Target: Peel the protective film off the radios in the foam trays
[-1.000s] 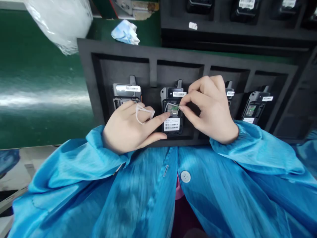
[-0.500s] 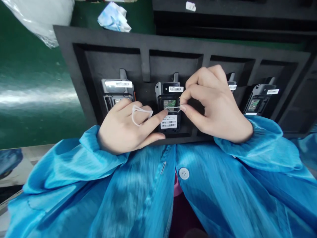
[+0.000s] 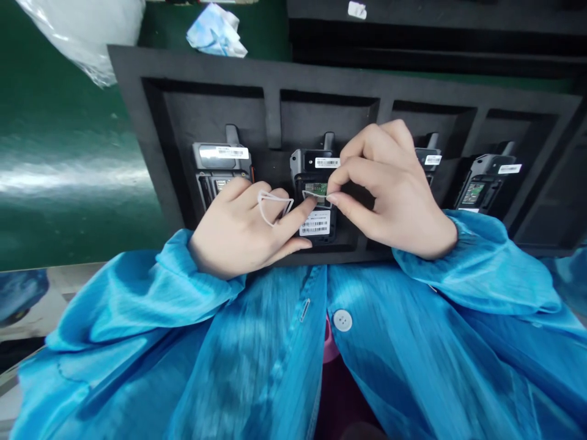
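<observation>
A black foam tray (image 3: 270,76) holds several black handheld devices standing in its slots. My right hand (image 3: 389,192) is pinched on a small clear film strip (image 3: 314,195) over the open back of the middle device (image 3: 315,201), where a green board and a barcode label show. My left hand (image 3: 243,232) rests beside that device, index finger stretched to touch its lower edge. A loop of clear film (image 3: 274,205) lies across the left hand's fingers, held between them. The left device (image 3: 222,165) stands just beyond my left hand.
More devices (image 3: 481,177) stand in the slots to the right. A crumpled blue cloth (image 3: 215,30) and a white plastic bag (image 3: 87,30) lie on the green table surface (image 3: 68,153) behind the tray. A second black tray (image 3: 435,30) sits behind.
The view dropped then steadied. My right hand's pinch moved slightly left and down onto the middle device's open back. My left hand stays beside it with the film loop.
</observation>
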The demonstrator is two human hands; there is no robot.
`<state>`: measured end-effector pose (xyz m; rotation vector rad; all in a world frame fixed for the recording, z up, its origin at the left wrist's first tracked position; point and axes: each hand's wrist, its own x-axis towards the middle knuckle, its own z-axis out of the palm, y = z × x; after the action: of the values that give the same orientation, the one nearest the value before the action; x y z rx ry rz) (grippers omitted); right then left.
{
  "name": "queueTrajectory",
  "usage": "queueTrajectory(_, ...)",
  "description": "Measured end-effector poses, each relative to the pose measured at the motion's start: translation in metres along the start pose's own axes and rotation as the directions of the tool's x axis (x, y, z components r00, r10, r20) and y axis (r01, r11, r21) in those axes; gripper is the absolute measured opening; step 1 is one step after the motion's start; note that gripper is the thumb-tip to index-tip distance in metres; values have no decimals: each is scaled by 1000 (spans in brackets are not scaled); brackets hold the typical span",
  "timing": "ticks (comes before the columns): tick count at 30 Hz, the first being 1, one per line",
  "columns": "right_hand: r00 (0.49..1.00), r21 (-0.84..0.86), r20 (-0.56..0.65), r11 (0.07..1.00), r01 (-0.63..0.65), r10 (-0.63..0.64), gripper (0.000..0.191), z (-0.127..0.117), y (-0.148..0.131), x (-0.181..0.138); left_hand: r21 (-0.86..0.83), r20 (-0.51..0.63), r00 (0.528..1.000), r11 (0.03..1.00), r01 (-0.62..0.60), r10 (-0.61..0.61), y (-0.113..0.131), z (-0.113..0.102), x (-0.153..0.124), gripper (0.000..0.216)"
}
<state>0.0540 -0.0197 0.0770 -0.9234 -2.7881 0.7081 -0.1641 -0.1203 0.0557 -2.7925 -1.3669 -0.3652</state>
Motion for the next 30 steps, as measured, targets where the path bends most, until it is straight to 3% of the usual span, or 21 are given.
queueTrajectory(13,999,-129,-50,992,-12,5,19,10,-2,-2,28,-29,1000,1000,-7,8,0,0,-5,55)
queueTrajectory(20,985,-261,-153,964,40,-82,19,13,0,-5,6,-31,1000,1000,4,-4,1,0,-2,60)
queueTrajectory(26,994,-184,-99,982,35,-54,15,8,1,-4,-42,-55,998,999,-6,4,0,2,-6,61)
queueTrajectory(30,978,-179,-188,982,57,-91,16,2,-3,-9,-60,-73,997,998,-6,2,0,2,-6,59)
